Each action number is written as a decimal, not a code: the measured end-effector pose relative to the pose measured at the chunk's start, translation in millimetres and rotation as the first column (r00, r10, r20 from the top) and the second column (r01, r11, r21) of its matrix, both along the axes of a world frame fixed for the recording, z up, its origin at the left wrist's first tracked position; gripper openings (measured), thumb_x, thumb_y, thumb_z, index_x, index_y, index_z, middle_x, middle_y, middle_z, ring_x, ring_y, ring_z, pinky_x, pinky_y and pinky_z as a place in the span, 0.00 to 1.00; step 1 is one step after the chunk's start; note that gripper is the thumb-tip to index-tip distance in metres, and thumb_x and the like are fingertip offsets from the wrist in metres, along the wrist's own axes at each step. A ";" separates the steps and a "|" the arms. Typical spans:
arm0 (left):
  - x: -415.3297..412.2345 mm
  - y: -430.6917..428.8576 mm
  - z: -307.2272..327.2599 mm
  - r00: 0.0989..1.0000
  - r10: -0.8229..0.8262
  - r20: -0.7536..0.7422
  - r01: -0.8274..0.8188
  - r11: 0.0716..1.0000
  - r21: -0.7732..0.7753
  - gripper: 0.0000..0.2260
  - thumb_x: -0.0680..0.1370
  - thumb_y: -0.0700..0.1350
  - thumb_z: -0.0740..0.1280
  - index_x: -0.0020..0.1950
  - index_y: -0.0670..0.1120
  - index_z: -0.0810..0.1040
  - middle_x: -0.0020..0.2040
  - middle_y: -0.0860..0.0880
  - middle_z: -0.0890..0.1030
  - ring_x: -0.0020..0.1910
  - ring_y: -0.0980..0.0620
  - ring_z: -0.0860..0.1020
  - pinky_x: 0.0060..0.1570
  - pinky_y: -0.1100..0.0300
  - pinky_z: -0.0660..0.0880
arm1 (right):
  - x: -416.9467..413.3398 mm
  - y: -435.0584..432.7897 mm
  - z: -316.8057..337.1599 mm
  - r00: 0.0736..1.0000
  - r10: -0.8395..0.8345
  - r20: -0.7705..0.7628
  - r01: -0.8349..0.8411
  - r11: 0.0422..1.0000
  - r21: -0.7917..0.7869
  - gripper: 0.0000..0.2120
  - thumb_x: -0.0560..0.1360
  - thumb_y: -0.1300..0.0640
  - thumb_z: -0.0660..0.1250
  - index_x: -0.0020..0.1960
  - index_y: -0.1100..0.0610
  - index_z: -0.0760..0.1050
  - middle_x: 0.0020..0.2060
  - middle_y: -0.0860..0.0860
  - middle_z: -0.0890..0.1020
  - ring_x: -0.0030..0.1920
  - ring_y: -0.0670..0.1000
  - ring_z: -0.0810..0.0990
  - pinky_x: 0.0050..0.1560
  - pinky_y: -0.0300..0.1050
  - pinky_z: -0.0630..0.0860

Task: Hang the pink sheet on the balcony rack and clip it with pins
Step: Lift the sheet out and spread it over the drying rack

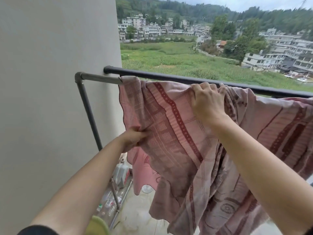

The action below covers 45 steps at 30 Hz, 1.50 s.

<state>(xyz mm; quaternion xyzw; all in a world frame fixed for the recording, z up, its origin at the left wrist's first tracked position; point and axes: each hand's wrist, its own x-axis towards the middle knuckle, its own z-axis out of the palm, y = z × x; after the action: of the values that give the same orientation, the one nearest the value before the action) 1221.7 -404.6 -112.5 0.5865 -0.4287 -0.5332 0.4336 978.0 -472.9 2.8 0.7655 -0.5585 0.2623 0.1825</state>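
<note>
There is just one camera, worn on the person's head. It looks forward and a bit down, out over the balcony. The pink sheet [169, 133] on the rack [100, 78] is very near, mid frame. A wall [50, 82] fills the left, and hills [186, 9] sit far off at the top.

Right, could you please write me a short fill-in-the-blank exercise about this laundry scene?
1. The pink sheet is draped over the ____ rack bar.
2. The left hand grips the sheet ____ the level of the right hand, which holds it up at the bar.
3. Behind the rack runs a ____ balcony railing.

Missing words: grey; below; black.
</note>
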 end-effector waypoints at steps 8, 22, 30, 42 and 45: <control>68.8 -1.2 130.3 0.959 0.265 -0.098 -0.280 0.832 -0.478 0.08 0.72 0.40 0.71 0.50 0.41 0.83 0.44 0.42 0.83 0.42 0.45 0.82 0.45 0.53 0.79 | 21.5 -11.4 31.9 0.991 0.037 0.129 -0.053 0.991 0.121 0.18 0.83 0.50 0.53 0.51 0.58 0.78 0.49 0.57 0.82 0.49 0.59 0.79 0.54 0.55 0.73; 105.2 -42.6 130.0 0.727 0.675 0.126 -0.465 0.620 -0.632 0.11 0.80 0.49 0.64 0.39 0.48 0.74 0.34 0.54 0.70 0.34 0.54 0.69 0.36 0.60 0.67 | 117.8 -60.0 101.3 0.862 0.489 0.132 -0.481 0.708 0.517 0.16 0.83 0.47 0.59 0.64 0.53 0.78 0.58 0.52 0.82 0.53 0.52 0.80 0.59 0.51 0.78; 135.0 -51.3 75.4 0.560 0.812 0.166 -0.629 0.547 -0.552 0.09 0.79 0.52 0.65 0.45 0.51 0.82 0.40 0.52 0.81 0.39 0.56 0.75 0.41 0.60 0.72 | 186.2 -87.2 94.4 0.778 0.627 0.034 -0.486 0.568 0.664 0.19 0.83 0.45 0.59 0.62 0.56 0.78 0.53 0.54 0.83 0.46 0.52 0.83 0.45 0.47 0.81; 164.5 -68.4 128.4 0.793 0.610 -0.006 -0.567 0.733 -0.376 0.18 0.79 0.56 0.65 0.47 0.41 0.80 0.40 0.47 0.82 0.36 0.51 0.80 0.35 0.60 0.76 | 246.4 -102.8 86.9 0.812 0.552 0.187 -0.570 0.685 0.454 0.10 0.77 0.50 0.70 0.53 0.54 0.84 0.46 0.50 0.85 0.45 0.52 0.83 0.50 0.50 0.83; 190.3 -66.3 141.7 0.628 0.777 0.034 -0.621 0.527 -0.580 0.16 0.80 0.53 0.65 0.39 0.43 0.74 0.33 0.48 0.76 0.31 0.53 0.72 0.33 0.59 0.68 | 264.1 -93.2 87.5 0.741 0.581 0.336 -0.671 0.650 0.356 0.08 0.78 0.50 0.69 0.52 0.50 0.85 0.47 0.46 0.85 0.45 0.48 0.82 0.48 0.48 0.83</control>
<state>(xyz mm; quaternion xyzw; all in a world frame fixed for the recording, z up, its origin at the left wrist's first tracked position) 1412.0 -470.9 29.2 0.6411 -0.3373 -0.0831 0.6844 1242.2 -566.1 90.3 0.9024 -0.3180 0.2432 -0.1591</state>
